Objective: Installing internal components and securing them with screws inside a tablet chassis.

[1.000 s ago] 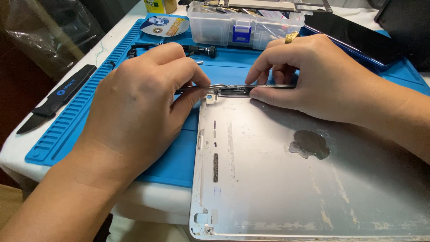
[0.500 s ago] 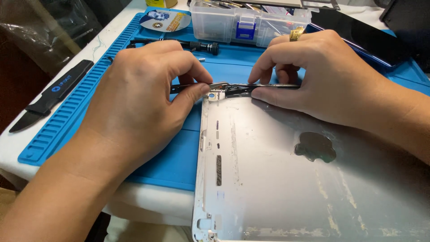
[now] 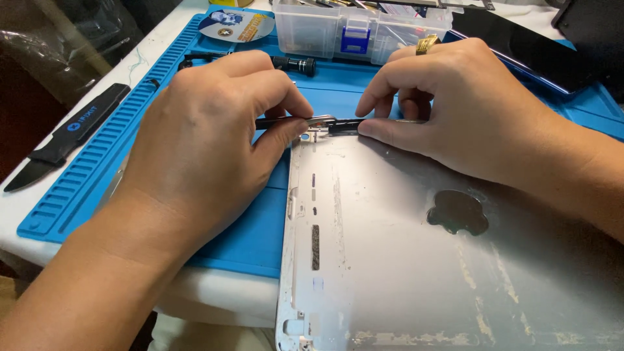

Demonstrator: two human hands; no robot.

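A bare silver tablet back shell (image 3: 390, 260) lies open on a blue work mat (image 3: 253, 227), with glue traces inside and a dark round patch (image 3: 458, 212). My left hand (image 3: 208, 136) pinches a thin dark tool (image 3: 286, 121) at the shell's top left corner, next to a small metal bracket (image 3: 320, 121). My right hand (image 3: 468, 104), a gold ring on one finger, presses a thin black strip (image 3: 344, 127) along the shell's top edge with its fingertips.
A clear plastic parts box (image 3: 351, 29) with a blue latch stands at the mat's far edge, beside a round disc (image 3: 235, 26) and a black screwdriver (image 3: 292, 64). A black flat pry tool (image 3: 65, 136) lies left of the mat. A dark panel (image 3: 520, 45) rests far right.
Both hands have stayed at the shell's top edge. The view has shifted a little, and the fingers have adjusted only slightly on the strip and tool.
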